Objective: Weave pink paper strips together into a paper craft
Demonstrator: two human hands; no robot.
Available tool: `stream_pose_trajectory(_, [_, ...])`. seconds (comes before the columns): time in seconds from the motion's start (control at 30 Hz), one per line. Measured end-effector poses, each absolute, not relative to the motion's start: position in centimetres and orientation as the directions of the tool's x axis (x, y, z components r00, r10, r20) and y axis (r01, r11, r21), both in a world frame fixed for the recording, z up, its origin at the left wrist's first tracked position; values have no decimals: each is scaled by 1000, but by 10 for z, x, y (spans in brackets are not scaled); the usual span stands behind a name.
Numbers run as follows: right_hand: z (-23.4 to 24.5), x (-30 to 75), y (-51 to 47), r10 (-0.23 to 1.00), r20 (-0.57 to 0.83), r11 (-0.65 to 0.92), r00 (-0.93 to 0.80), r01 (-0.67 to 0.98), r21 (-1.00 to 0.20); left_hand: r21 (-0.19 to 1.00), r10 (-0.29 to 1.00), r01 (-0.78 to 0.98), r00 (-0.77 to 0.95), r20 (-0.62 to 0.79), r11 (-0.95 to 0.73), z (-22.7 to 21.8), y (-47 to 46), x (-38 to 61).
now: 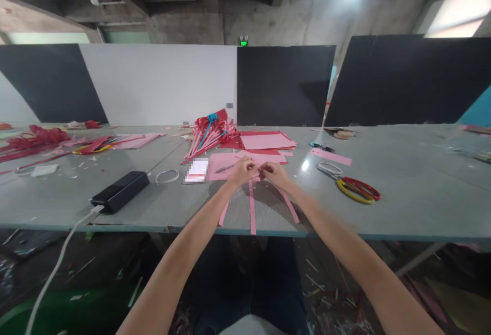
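Note:
My left hand and my right hand meet over the table, both with fingers pinched together. Between the fingertips is a small bit of pink paper, joined, as it seems, to the pink paper strips that fan out toward the front edge. The exact fold at the fingertips is too small to make out. Under and behind my left hand lies a pink sheet, with a dark pen on it. Farther back rests a stack of pink and red paper.
Red-and-yellow-handled scissors lie to the right, by a pink strip with holes. A bundle of pink stems with red curled tops lies behind. On the left are a black power bank with a white cable and a wire coil.

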State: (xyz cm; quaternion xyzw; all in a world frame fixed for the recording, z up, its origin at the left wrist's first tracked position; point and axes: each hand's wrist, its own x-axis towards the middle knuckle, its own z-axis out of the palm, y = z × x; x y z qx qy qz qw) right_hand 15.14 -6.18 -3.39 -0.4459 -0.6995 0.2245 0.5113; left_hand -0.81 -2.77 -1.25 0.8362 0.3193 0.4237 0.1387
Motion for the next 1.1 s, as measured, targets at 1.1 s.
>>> stream_pose_trajectory(1.1, [-28,149,-69,834,546,535,-86,373,-758,475,703,543,360,613,-692,-6,-37,-11])
